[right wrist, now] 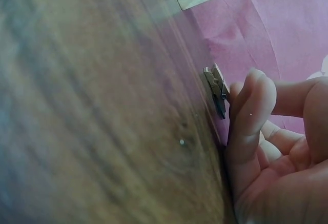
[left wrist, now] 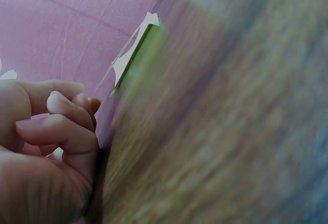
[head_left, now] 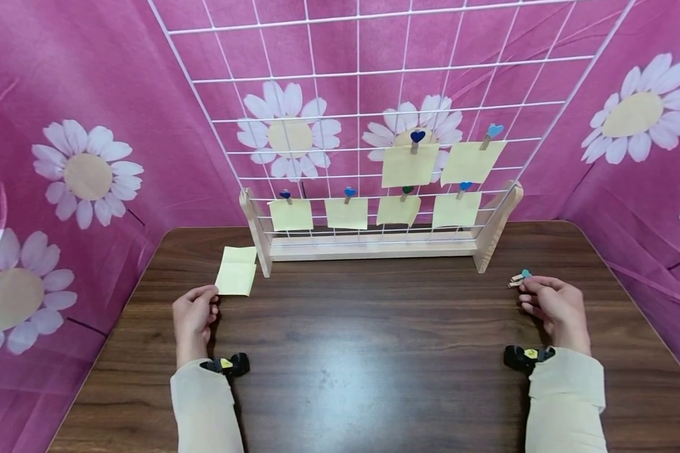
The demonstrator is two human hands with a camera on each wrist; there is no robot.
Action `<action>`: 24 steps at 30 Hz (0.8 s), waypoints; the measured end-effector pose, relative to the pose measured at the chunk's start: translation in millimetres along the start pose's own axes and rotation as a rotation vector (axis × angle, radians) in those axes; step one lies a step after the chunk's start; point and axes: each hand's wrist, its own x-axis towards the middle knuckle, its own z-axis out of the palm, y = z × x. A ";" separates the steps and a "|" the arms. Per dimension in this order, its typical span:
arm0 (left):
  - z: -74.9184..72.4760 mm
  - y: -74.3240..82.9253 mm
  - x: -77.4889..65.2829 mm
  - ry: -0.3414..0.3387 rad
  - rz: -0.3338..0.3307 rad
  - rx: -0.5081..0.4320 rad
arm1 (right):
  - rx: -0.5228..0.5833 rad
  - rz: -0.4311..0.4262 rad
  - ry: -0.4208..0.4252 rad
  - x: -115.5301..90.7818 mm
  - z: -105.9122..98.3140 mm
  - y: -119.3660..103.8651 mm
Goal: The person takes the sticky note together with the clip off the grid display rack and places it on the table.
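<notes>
At the left of the table lie pale yellow paper notes, two overlapping pieces showing. My left hand pinches the near left corner of the nearer note between thumb and forefinger. In the left wrist view, a thin paper edge bows up over the green-yellow sheet beneath. On the right, my right hand pinches a small wooden clothespin with a blue heart, low over the table. The clothespin's legs and spring show beside the fingertips in the right wrist view; its gripped end is partly hidden.
A white wire grid stands in a wooden base at the back. Several yellow notes hang on it in two rows under heart clothespins. Pink flowered cloth surrounds the brown table.
</notes>
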 end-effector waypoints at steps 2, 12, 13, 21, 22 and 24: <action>0.5 0.0 -0.5 -0.001 -0.005 -0.004 | -0.005 0.001 -0.003 -1.0 -1.3 -2.1; 0.9 3.4 -3.6 0.022 -0.009 -0.078 | 0.081 0.018 -0.090 -3.2 -6.3 -3.1; 1.6 4.7 -4.0 0.020 -0.006 -0.086 | 0.085 0.009 -0.093 -2.8 -5.9 -3.3; 14.3 26.0 -13.5 -0.011 0.042 -0.167 | 0.087 -0.114 -0.137 -9.9 3.0 -23.3; 17.0 29.6 -15.9 -0.015 0.060 -0.183 | 0.090 -0.133 -0.144 -11.2 4.9 -27.1; 23.5 36.7 -21.2 -0.030 0.099 -0.198 | 0.108 -0.175 -0.157 -14.3 9.3 -35.1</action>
